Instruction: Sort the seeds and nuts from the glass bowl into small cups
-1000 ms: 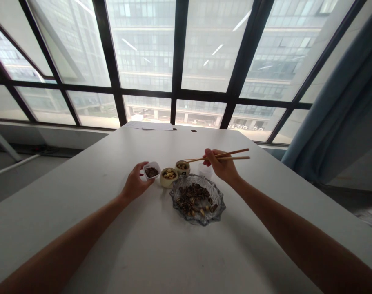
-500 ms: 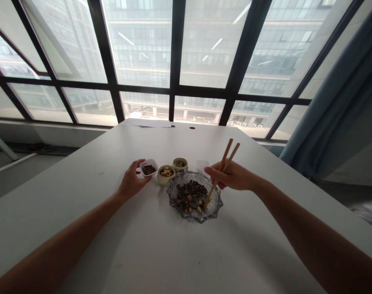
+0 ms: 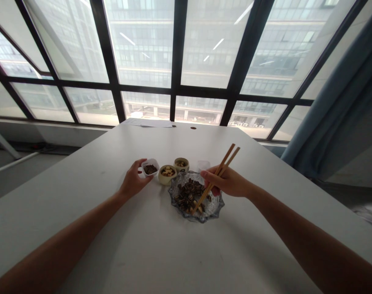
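Note:
My left hand [image 3: 136, 179] is closed around the side of a small white plastic container [image 3: 145, 174] with dark seeds in it. My right hand [image 3: 227, 179] grips a pair of wooden chopsticks [image 3: 228, 160], tilted, with their tips down among the contents of a scalloped glass bowl [image 3: 215, 211]. Dark brown seeds [image 3: 190, 190] fill much of the bowl, and a few pale nuts [image 3: 200, 207] lie near its front. Whether the tips pinch anything I cannot tell. Between container and bowl stands a cream cup [image 3: 166, 179] of light nuts.
A second cream cup [image 3: 181, 166] with pieces inside stands behind the bowl. Another translucent container [image 3: 203, 165] is partly hidden behind my right hand. Papers [image 3: 149, 123] lie at the far edge of the white table [image 3: 136, 253], before the windows. A blue curtain [image 3: 320, 102] hangs at right.
The chopstick tips have moved left inside the bowl, and my right hand has come lower over its rim. My left hand stays on the container.

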